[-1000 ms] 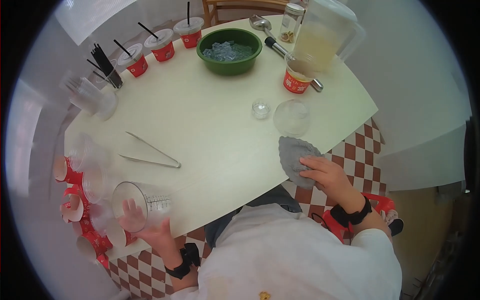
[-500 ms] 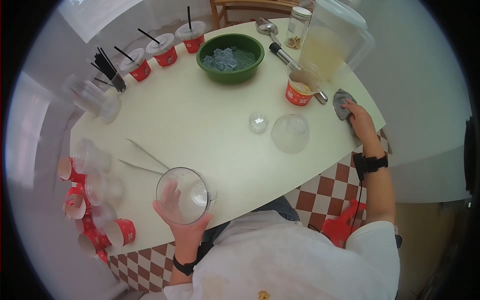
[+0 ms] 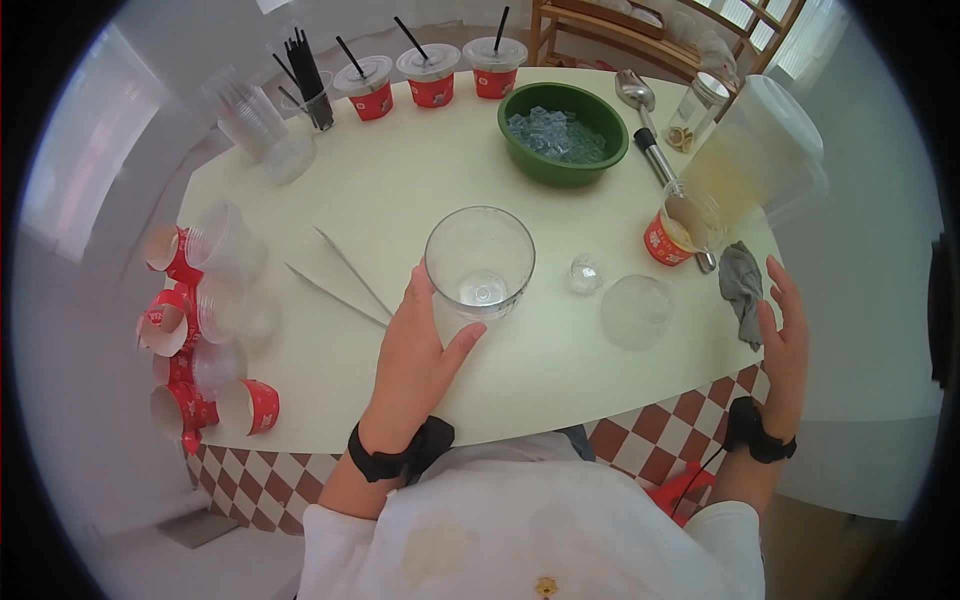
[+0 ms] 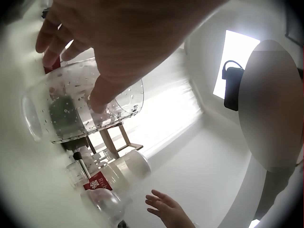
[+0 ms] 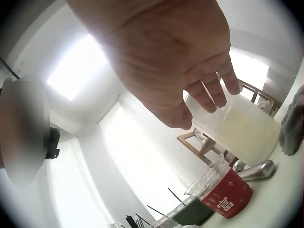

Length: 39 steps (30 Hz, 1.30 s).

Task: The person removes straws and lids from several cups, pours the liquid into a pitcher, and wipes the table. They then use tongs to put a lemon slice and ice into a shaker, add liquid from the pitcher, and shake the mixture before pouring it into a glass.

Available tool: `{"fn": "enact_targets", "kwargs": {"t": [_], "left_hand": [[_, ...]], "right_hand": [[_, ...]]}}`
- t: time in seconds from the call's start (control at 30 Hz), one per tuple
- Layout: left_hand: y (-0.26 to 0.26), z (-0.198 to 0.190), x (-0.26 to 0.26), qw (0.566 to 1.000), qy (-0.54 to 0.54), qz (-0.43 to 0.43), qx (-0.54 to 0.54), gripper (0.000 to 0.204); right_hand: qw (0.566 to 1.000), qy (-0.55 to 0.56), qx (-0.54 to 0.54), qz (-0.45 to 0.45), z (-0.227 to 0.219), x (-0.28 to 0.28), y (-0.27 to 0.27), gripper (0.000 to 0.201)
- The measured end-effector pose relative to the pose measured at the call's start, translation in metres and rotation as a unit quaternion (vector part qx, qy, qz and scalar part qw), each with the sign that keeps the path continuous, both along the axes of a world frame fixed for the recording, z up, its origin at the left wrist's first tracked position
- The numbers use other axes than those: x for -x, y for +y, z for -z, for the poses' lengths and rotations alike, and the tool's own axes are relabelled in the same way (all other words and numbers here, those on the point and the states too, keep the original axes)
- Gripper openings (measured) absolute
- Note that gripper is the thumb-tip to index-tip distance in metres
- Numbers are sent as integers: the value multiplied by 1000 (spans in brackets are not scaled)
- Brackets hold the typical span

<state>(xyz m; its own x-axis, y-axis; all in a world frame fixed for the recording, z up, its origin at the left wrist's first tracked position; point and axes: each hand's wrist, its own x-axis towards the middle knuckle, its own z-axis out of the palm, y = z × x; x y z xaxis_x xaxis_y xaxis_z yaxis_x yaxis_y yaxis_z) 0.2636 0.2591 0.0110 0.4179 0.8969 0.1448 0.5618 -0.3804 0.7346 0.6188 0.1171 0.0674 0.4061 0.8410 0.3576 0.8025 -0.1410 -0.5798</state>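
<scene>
You've released the cloth (image 3: 741, 290) at the measuring cup (image 3: 480, 250)'s three o'clock; right hand (image 3: 787, 335) wide and free, left hand (image 3: 415, 345) wide

Brown-and-white checked floor (image 3: 245, 485), pale walls (image 3: 870, 330), wooden furniture (image 3: 620, 31).

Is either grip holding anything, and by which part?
The right grip holds nothing. The left grip is at the side wall of the large, clear, round cup; whether it's really holding it can't be told.
</scene>
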Motion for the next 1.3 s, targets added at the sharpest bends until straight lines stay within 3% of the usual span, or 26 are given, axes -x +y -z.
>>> {"fn": "enact_targets", "kwargs": {"t": [0.13, 0.17, 0.2, 0.27, 0.33, 0.53, 0.63, 0.73, 0.8, 0.93, 1.07, 1.13, 1.2, 1.27, 1.3], "left_hand": [[-20, 2, 33, 999, 5, -20, -40, 54], [-25, 4, 45, 999, -2, -20, -40, 43], [-31, 6, 58, 999, -8, -19, -39, 33], [-40, 21, 84, 997, -42, -57, -37, 18], [-48, 37, 101, 992, -77, -95, -31, 8], [-50, 44, 111, 973, -187, -132, 18, 6], [-50, 46, 115, 978, -180, -104, 3, 6], [-49, 45, 116, 980, -184, -74, -3, 6], [-48, 43, 117, 982, -177, -65, -12, 6], [-50, 42, 117, 983, -174, -59, -17, 5], [-51, 44, 116, 983, -175, -59, -11, 5], [-51, 46, 115, 984, -172, -55, -1, 5], [-52, 46, 114, 985, -161, -54, 5, 5], [-52, 46, 113, 988, -147, -50, 6, 5], [-52, 47, 112, 989, -140, -50, 9, 6]], "right_hand": [[992, 71, -36, -99, -33, 68, 30, 37], [980, 104, -57, -159, -39, 95, 38, 32], [958, 115, -41, -260, -43, 117, 44, 32], [870, 68, 25, -487, -49, 167, 71, 37], [830, 45, 23, -556, -24, 226, 95, 46], [919, -203, -8, -338, 70, 334, 169, 65], [920, -291, 57, -257, 83, 348, 185, 67], [904, -312, 119, -266, 90, 346, 199, 65], [912, -303, 103, -256, 92, 347, 201, 60], [931, -211, 42, -294, 69, 342, 180, 57], [911, -97, 62, -397, -7, 310, 128, 53], [924, -35, 68, -374, -51, 270, 99, 53], [956, -89, 25, -277, -70, 218, 79, 46], [989, -24, -4, -144, -80, 168, 66, 48], [997, -10, 51, -61, -87, 144, 63, 48]]}}
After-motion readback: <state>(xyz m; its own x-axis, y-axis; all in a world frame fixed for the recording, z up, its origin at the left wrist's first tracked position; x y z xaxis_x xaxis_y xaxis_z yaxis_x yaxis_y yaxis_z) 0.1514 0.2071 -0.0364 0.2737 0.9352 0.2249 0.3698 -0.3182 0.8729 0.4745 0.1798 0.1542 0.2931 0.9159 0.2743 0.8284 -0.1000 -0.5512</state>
